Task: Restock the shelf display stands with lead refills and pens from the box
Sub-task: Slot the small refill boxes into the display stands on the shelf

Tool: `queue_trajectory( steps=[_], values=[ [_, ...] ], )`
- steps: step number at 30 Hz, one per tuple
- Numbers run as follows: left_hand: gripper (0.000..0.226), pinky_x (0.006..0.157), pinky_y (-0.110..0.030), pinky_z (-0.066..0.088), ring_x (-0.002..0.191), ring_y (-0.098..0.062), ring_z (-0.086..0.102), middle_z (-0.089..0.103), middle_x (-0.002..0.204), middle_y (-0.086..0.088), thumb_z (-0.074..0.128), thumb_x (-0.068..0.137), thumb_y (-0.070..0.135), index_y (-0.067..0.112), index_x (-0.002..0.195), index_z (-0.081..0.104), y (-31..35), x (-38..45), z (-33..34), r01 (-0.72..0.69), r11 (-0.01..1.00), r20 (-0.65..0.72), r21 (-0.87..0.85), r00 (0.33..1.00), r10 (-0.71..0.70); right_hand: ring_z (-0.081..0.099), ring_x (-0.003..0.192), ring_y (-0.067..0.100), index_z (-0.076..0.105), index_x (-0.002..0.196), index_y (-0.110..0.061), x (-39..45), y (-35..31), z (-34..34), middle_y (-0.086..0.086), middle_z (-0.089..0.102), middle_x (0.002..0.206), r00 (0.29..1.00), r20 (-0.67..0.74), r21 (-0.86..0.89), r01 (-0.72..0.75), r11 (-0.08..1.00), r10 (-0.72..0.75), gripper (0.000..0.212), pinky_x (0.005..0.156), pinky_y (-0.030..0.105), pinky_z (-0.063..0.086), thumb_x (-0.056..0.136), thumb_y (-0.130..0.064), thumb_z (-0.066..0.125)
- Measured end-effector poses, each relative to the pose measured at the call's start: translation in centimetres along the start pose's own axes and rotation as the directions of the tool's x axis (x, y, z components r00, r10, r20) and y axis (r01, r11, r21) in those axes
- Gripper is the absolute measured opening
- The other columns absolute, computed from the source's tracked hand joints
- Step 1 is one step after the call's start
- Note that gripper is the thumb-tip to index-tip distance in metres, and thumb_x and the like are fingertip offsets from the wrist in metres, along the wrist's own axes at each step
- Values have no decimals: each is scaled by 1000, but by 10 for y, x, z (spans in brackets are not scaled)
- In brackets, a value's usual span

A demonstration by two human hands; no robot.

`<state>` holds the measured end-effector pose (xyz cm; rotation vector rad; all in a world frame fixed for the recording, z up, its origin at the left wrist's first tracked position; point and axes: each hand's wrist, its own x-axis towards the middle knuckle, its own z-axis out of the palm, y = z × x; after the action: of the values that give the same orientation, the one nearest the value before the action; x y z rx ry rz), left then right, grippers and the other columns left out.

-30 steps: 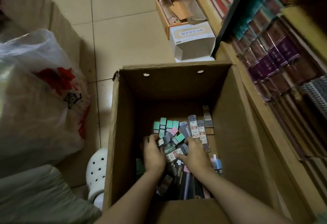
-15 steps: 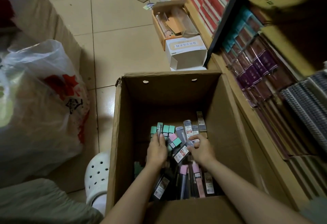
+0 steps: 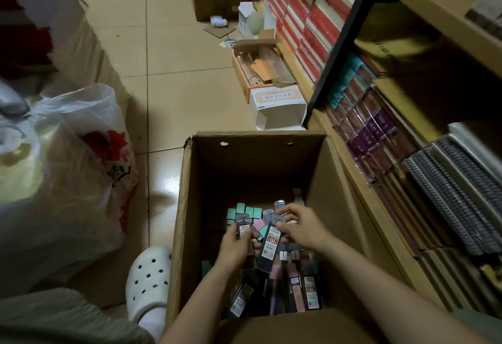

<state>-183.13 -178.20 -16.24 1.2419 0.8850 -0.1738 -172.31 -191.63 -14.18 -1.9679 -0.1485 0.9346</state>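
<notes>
Reaching down into a deep brown cardboard box (image 3: 187, 208), both hands work among a heap of slim plastic cases. From the head view, the left hand (image 3: 235, 246) curls its fingers round a dark, flat refill case (image 3: 242, 224) with a grey cap, holding it upright. The right hand (image 3: 301, 225) pinches the top of a longer dark case (image 3: 269, 246) bearing a red-and-white label, which hangs tilted between the two hands. Below them lie the remaining refills (image 3: 296, 286), rectangular and glossy, in pink, black and grey, jumbled lengthwise on the box floor; a row of mint-green caps (image 3: 245, 212) stands at the far side. The box walls are matt and creased, with two punched holes near the far rim.

The box sits on glossy beige floor tiles (image 3: 176, 77). At the right, a wooden shelf (image 3: 361, 189) holds purple wrapped packs (image 3: 372, 131) and spiral-bound notebooks (image 3: 445, 194). A crinkled translucent bag (image 3: 62, 170) with a red print slumps at the left, and a white perforated clog (image 3: 148, 281) stands beside the box. Smaller open cartons (image 3: 277, 104) lie farther along the floor.
</notes>
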Motion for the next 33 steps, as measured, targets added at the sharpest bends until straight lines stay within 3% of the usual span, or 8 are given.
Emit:
queue_trajectory(
  steps=[3, 6, 10, 13, 17, 24, 29, 33],
  values=[
    [20, 80, -42, 59, 93, -24, 70, 69, 106, -8, 52, 98, 35, 23, 113, 58, 1, 1, -1, -2, 1000, 139, -16, 990, 5, 68, 80, 16, 60, 99, -22, 8, -1, 5, 6, 64, 98, 1000, 7, 33, 17, 999, -17, 19, 63, 25, 58, 90, -6, 65],
    [33, 90, -43, 56, 103, -20, 67, 65, 118, -4, 62, 93, 27, 27, 125, 53, -1, 6, -3, -30, 997, 208, 67, 978, 15, 69, 86, 17, 64, 100, -25, 19, 3, 13, 4, 65, 100, 999, 25, 61, 25, 998, -26, 20, 63, 25, 58, 88, -10, 68],
    [33, 94, -46, 52, 105, -21, 63, 63, 115, -4, 61, 93, 15, 23, 123, 52, -13, 21, -2, 64, 998, -53, 16, 997, -64, 67, 85, 12, 63, 114, -19, 36, 22, 23, 3, 67, 101, 990, -124, 66, -54, 996, 62, 32, 62, 23, 57, 84, -16, 75],
    [22, 94, -48, 52, 104, -24, 63, 65, 111, -6, 61, 92, 14, 22, 111, 54, -23, 37, -4, 135, 990, -248, -50, 958, -143, 61, 80, 4, 60, 119, -17, 39, 43, 33, -2, 65, 106, 969, -223, -265, -163, 951, 104, 40, 63, 16, 50, 83, -21, 76],
    [22, 89, -41, 53, 102, -25, 64, 67, 110, -8, 61, 94, 16, 16, 116, 59, -28, 55, -3, 170, 985, -332, 37, 931, -148, 58, 97, 15, 59, 121, -16, 39, 58, 55, 2, 60, 115, 973, -227, -484, -149, 862, 40, 51, 82, 29, 52, 78, -34, 80],
    [27, 69, -26, 44, 90, -13, 56, 64, 111, -4, 58, 96, 18, 14, 122, 56, -32, 66, -3, 133, 965, -365, 226, 930, -43, 55, 109, 21, 56, 124, -13, 52, 54, 77, 5, 54, 121, 943, -330, -413, -191, 891, 49, 51, 90, 38, 51, 83, -35, 75],
    [25, 72, -28, 45, 86, -13, 54, 61, 99, 1, 59, 95, 18, 15, 119, 56, -35, 67, -3, 154, 966, -368, 209, 927, -69, 56, 103, 20, 60, 109, -13, 57, 55, 74, 5, 59, 112, 925, -374, -331, -195, 923, 62, 30, 87, 34, 50, 85, -25, 74],
    [24, 78, -33, 51, 86, -14, 57, 62, 100, 0, 60, 94, 18, 17, 118, 56, -36, 68, -2, 156, 972, -351, 174, 932, -87, 57, 105, 19, 65, 116, -13, 58, 57, 72, 6, 61, 114, 934, -348, -285, -183, 941, 76, 32, 88, 33, 51, 87, -24, 73]
  ],
)
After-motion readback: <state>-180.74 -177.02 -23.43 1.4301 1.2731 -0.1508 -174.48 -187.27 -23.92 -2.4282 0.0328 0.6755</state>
